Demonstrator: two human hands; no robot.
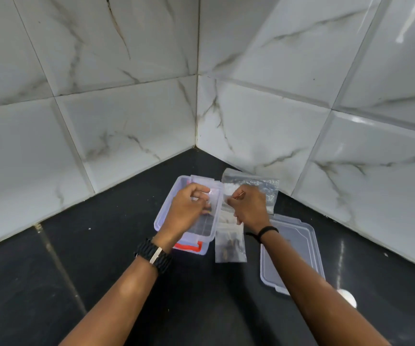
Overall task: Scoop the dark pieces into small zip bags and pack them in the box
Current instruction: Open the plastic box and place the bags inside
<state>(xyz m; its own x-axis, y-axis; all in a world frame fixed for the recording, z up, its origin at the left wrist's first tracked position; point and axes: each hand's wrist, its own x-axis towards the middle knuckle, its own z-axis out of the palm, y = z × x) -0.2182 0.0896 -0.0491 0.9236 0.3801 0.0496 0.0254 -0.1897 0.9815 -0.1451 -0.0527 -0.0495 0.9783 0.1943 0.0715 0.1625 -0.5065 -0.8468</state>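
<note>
A clear plastic box (166, 208) with a red clasp sits on the black counter in the wall corner. My left hand (189, 208) hovers over the box, fingers curled around a small clear zip bag (215, 196). My right hand (248, 206) pinches the same bag's other edge just right of the box. Below my right hand lies a filled zip bag (230, 245) with dark pieces inside. What the held bag contains is hidden by my fingers.
The box's clear lid (293, 248) lies flat to the right, partly under my right forearm. A pack of empty zip bags (253, 183) rests against the tiled wall behind my hands. Tiled walls close in at left and right.
</note>
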